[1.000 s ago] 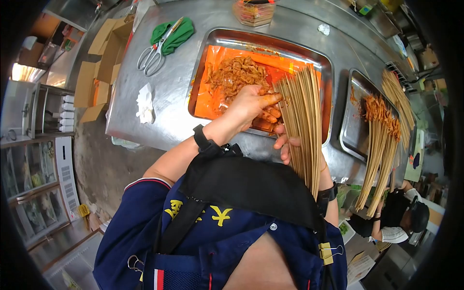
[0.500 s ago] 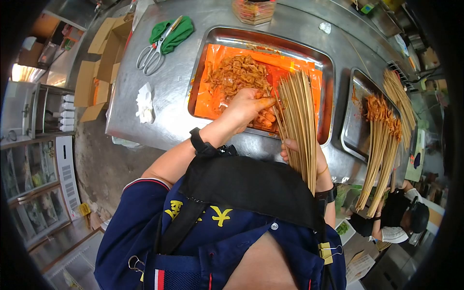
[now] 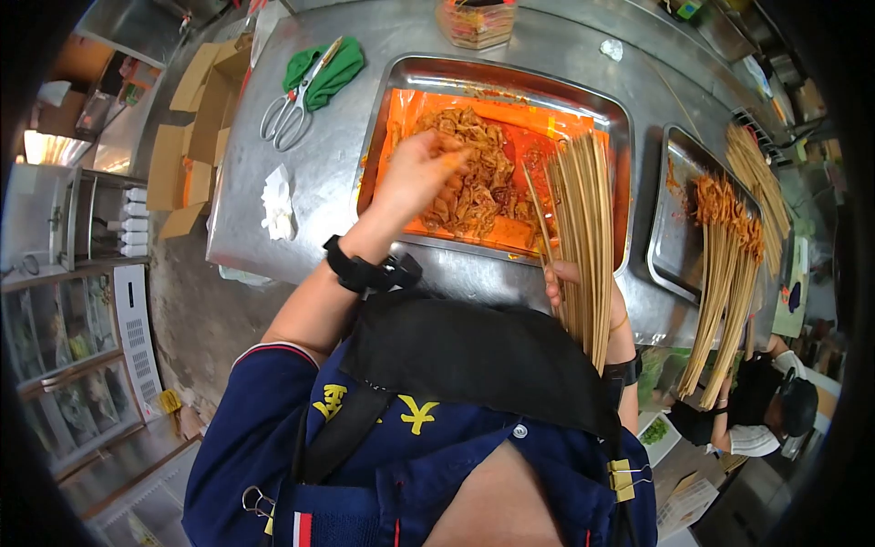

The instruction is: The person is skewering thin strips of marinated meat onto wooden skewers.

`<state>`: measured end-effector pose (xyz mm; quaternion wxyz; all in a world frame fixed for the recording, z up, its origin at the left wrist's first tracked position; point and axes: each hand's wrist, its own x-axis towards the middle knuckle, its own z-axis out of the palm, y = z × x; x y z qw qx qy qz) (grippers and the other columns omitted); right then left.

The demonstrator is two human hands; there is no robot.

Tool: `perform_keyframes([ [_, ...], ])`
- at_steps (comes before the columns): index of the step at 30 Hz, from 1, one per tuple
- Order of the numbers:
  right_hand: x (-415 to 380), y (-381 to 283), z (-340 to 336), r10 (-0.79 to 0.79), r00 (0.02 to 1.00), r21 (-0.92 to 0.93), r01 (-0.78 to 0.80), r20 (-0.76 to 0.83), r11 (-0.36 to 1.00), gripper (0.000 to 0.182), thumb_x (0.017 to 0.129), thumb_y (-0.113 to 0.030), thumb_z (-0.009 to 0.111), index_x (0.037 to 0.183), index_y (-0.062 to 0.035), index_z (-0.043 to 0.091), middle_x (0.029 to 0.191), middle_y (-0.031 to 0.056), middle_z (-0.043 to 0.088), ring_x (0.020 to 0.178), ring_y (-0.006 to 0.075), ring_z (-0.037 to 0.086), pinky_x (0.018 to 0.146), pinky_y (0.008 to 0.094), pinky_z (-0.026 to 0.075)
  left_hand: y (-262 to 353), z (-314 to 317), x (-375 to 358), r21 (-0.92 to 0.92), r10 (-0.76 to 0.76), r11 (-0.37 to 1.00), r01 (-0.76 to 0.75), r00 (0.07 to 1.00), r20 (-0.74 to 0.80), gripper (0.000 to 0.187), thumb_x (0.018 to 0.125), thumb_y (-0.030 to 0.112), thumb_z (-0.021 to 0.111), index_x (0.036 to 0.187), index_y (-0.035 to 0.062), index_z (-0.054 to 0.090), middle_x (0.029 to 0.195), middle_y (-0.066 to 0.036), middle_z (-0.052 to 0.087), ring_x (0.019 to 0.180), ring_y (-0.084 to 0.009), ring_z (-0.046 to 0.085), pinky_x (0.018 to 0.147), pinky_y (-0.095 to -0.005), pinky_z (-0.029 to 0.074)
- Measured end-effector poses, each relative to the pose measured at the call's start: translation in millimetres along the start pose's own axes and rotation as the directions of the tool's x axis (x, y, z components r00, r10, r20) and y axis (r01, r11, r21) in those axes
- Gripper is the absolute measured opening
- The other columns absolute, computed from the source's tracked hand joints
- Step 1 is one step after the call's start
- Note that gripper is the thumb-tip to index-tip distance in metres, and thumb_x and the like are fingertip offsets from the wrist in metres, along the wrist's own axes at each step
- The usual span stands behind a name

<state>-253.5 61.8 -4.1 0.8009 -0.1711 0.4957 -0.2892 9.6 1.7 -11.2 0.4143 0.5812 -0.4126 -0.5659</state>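
My left hand (image 3: pixel 421 171) is over a heap of sauced meat pieces (image 3: pixel 478 210). Its bent fingertips are drawn together at the heap, and whatever they pinch is not clear. The meat rests on orange sheeting (image 3: pixel 583 123) inside a large metal tray (image 3: pixel 623 219). In my right hand (image 3: pixel 561 281) is a thick bundle of wooden skewers (image 3: pixel 583 228), points toward the tray. One skewer (image 3: pixel 536 202) leans apart from the bundle, on the side nearer my left hand. The bundle hides part of my right hand.
On the right, a smaller tray (image 3: pixel 658 244) bears loaded skewers (image 3: pixel 715 264), with more bare skewers (image 3: pixel 761 178) beyond. Scissors (image 3: pixel 287 123) and a green cloth (image 3: pixel 333 73) lie at the far left, near crumpled tissue (image 3: pixel 278 202). Another person (image 3: pixel 761 397) is at lower right.
My left hand has moved left, from beside the skewer tips to the meat heap. The skewer bundle in my right hand has shifted slightly right, with one skewer now standing more apart.
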Motion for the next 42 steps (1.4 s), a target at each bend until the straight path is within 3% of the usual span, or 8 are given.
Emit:
perform_keyframes([
  [5,0,1,-6,0.003,1.000,0.018,-0.003,0.030,1.000,0.020,0.079,-0.008,0.064,0.095,-0.0006,0.054,0.072,0.0059,0.058,0.057,0.0129,0.058,0.047,0.0215,0.048,-2,-37,29,0.464,0.241,0.837,-0.291,0.956,0.165,0.019,0.085,0.011,0.054,0.097,-0.0020,0.059,0.082,-0.006,0.062,0.065,-0.0099,0.058,0.058,-0.0236,0.047],
  [9,-1,0,-7,-0.007,0.999,0.017,0.006,0.052,1.000,0.025,0.079,-0.009,0.064,0.099,-0.0007,0.053,0.072,0.0057,0.058,0.058,0.0127,0.058,0.049,0.0216,0.049,29,-22,54,0.751,0.336,0.411,-0.517,0.852,0.402,0.028,0.080,0.009,0.052,0.106,0.0029,0.059,0.096,-0.017,0.062,0.092,-0.0272,0.059,0.079,-0.0337,0.046],
  [20,-4,1,-11,-0.067,0.992,0.066,0.060,0.107,0.996,0.035,0.078,-0.007,0.066,0.107,0.0003,0.050,0.073,0.0077,0.058,0.059,0.0132,0.058,0.050,0.0220,0.050,32,-14,97,0.833,-0.126,0.027,-0.553,0.825,0.551,0.024,0.067,0.014,0.063,0.088,0.0013,0.060,0.086,-0.021,0.060,0.085,-0.0366,0.057,0.073,-0.0431,0.045],
  [23,-3,0,-9,-0.077,0.989,0.055,0.071,0.125,0.996,0.034,0.078,-0.006,0.066,0.107,0.0005,0.049,0.074,0.0079,0.057,0.059,0.0133,0.058,0.049,0.0222,0.050,50,-19,59,0.879,-0.050,0.064,-0.472,0.878,0.476,0.025,0.070,0.013,0.064,0.091,-0.0004,0.060,0.083,-0.017,0.063,0.080,-0.0305,0.060,0.070,-0.0383,0.046],
  [26,-7,-1,-4,-0.098,0.986,0.042,0.093,0.137,0.995,0.034,0.078,-0.006,0.065,0.107,0.0008,0.049,0.074,0.0082,0.057,0.059,0.0138,0.058,0.049,0.0227,0.050,28,-38,49,0.713,-0.047,0.653,-0.254,0.926,0.374,0.024,0.076,0.012,0.064,0.095,-0.0033,0.059,0.081,-0.008,0.064,0.075,-0.0199,0.060,0.066,-0.0322,0.046],
  [27,-7,-1,-3,-0.104,0.984,0.034,0.100,0.142,0.994,0.034,0.078,-0.006,0.065,0.107,0.0009,0.049,0.073,0.0083,0.057,0.059,0.0140,0.058,0.049,0.0229,0.050,30,-27,32,0.363,-0.005,0.921,-0.139,0.929,0.369,0.021,0.078,0.011,0.065,0.092,-0.0029,0.058,0.077,-0.005,0.062,0.067,-0.0120,0.058,0.058,-0.0249,0.045],
  [34,-7,-1,4,-0.063,0.988,0.011,0.062,0.138,0.998,0.030,0.078,-0.006,0.065,0.103,0.0010,0.050,0.072,0.0085,0.057,0.059,0.0146,0.058,0.049,0.0236,0.050,4,4,-7,-0.283,-0.045,0.956,0.076,0.993,0.113,0.025,0.081,0.011,0.062,0.104,0.0049,0.056,0.093,-0.002,0.062,0.074,-0.0051,0.057,0.058,-0.0175,0.042],
  [42,-7,-5,16,-0.031,0.991,-0.063,0.040,0.133,0.997,0.028,0.079,-0.007,0.065,0.102,0.0007,0.051,0.073,0.0086,0.057,0.060,0.0151,0.060,0.050,0.0223,0.051,-23,9,12,-0.354,-0.005,0.935,0.001,1.000,-0.010,0.028,0.083,0.008,0.060,0.109,0.0054,0.052,0.098,-0.004,0.062,0.081,-0.0100,0.059,0.065,-0.0206,0.046],
])
